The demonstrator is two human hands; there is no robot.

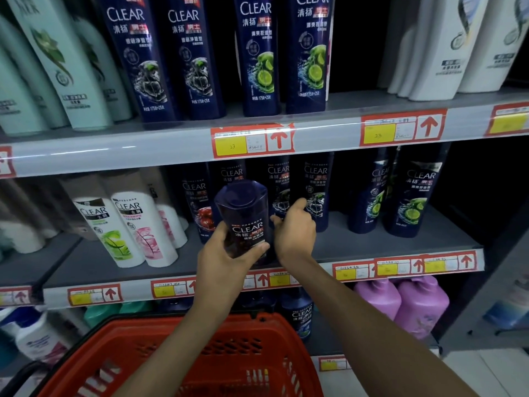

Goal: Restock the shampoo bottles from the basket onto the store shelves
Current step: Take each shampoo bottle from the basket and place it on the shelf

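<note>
Head view is showing a person facing store shelves. The left hand (226, 262) is holding a dark blue shampoo bottle (246, 219) upright, cap uppermost, over the front edge of the middle shelf (357, 242). Its grip is clamped round the bottle's lower half, with the thumb lying across the label.

The right hand (294, 233) is reaching past the held bottle, just beside it, toward a row of dark bottles (317, 190) standing near the middle of that shelf. Its grip is apart, the fingers stretching forward and holding nothing. Whether a fingertip is touching a bottle cannot be told.

White bottles (134, 227) are leaning toward the shelf's left end. A red basket (257, 339) is sitting below both forearms. Purple jugs (400, 299) are standing on the shelf beneath, toward its right end.
</note>
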